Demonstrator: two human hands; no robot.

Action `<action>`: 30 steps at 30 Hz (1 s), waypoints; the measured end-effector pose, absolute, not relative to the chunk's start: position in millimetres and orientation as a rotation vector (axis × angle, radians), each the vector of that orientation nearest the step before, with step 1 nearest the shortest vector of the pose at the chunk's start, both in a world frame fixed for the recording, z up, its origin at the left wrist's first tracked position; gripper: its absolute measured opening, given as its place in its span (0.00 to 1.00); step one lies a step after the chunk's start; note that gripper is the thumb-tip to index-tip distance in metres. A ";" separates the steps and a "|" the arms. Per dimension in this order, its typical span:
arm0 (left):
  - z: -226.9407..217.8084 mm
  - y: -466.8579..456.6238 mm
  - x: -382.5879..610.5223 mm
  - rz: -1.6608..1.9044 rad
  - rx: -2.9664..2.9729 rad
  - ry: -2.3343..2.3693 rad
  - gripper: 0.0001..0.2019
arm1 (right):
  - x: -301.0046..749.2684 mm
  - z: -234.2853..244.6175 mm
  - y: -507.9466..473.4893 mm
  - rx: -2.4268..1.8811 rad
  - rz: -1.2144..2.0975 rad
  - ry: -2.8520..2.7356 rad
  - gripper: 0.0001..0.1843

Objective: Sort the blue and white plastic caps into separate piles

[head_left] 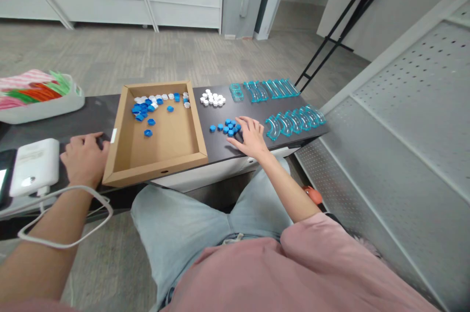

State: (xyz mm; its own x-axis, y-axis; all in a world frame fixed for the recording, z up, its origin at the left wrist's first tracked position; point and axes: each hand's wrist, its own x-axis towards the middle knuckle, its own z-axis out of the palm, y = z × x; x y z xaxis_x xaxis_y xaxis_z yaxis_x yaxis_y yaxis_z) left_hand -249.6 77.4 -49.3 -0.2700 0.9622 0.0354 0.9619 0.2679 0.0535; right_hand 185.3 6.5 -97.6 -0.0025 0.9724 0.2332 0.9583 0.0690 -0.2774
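My right hand [252, 138] is at a small cluster of blue hexagonal pieces [230, 128] on the dark table, its thumb and fingers spread around the cluster's right side. Nothing shows in its grasp. Behind that cluster lies a group of white hexagonal pieces [213, 98]. My left hand [85, 157] rests on the table by the left wall of a shallow cardboard box [161, 150], fingers stretched forward and apart. Inside the box, mixed blue pieces [140, 110] and white pieces [164, 97] lie mostly toward the back.
Clear teal curved track pieces [295, 121] line the table's right end, with straight track pieces [281, 88] behind them. At left stand a white power bank [35, 167] with a looped cable [106, 204] and a white basket [44, 107] of colourful packets. A perforated panel [396, 116] borders the right.
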 end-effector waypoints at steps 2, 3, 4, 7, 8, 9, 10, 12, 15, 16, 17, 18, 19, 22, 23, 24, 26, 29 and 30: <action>-50.3 76.7 -248.2 0.107 1.874 2.509 0.41 | 204.1 -98.8 -12.5 -1.960 -0.026 -1.927 0.38; -50.5 76.1 -247.6 0.113 1.858 2.509 0.41 | 214.7 -100.2 -21.1 -1.985 -0.055 -1.899 0.36; -50.4 75.3 -247.1 0.123 1.838 2.508 0.41 | 225.3 -102.1 -28.7 -2.011 -0.074 -1.881 0.35; -48.2 71.3 -245.7 0.164 1.790 2.475 0.41 | 252.2 -108.9 -44.0 -2.067 -0.078 -1.872 0.32; -47.1 69.6 -245.1 0.183 1.769 2.463 0.41 | 258.2 -111.0 -46.6 -2.078 -0.073 -1.872 0.31; -45.9 67.7 -244.3 0.197 1.748 2.450 0.41 | 262.7 -112.6 -48.3 -2.086 -0.068 -1.871 0.30; -45.0 66.0 -243.6 0.206 1.741 2.428 0.42 | 265.7 -113.7 -49.4 -2.092 -0.064 -1.869 0.30; -44.4 63.7 -242.2 0.221 1.730 2.413 0.41 | 268.4 -114.2 -50.2 -2.101 -0.059 -1.856 0.30; -47.0 64.8 -241.8 0.214 1.795 2.420 0.40 | 267.6 -111.7 -50.3 -2.106 -0.060 -1.838 0.31; -48.3 66.4 -242.4 0.210 1.818 2.440 0.40 | 266.0 -110.2 -50.2 -2.099 -0.065 -1.836 0.31; -49.4 68.4 -243.2 0.196 1.839 2.458 0.39 | 263.5 -108.3 -49.8 -2.085 -0.072 -1.835 0.31; -50.2 70.5 -244.3 0.178 1.854 2.474 0.39 | 259.7 -105.8 -49.1 -2.063 -0.077 -1.838 0.31; -50.6 72.6 -245.5 0.158 1.860 2.490 0.38 | 254.4 -102.6 -47.7 -2.033 -0.078 -1.846 0.31; -49.4 76.8 -249.0 0.099 1.896 2.456 0.35 | 227.3 -87.7 -37.7 -1.879 -0.048 -1.904 0.30; -48.7 77.4 -249.9 0.102 1.899 2.455 0.33 | 214.6 -80.9 -31.8 -1.809 -0.026 -1.936 0.29; -48.1 77.7 -250.8 0.131 1.880 2.485 0.32 | 200.3 -73.4 -24.3 -1.729 0.002 -1.974 0.28; -47.5 77.6 -252.4 0.194 1.893 2.447 0.31 | 168.0 -58.4 -3.5 -1.557 0.079 -2.078 0.25; -48.5 76.9 -255.8 0.219 1.917 2.425 0.29 | 112.9 -42.7 43.6 -1.308 0.241 -2.305 0.20; -49.2 76.6 -257.1 0.225 1.927 2.418 0.29 | 93.6 -40.7 62.9 -1.244 0.294 -2.382 0.19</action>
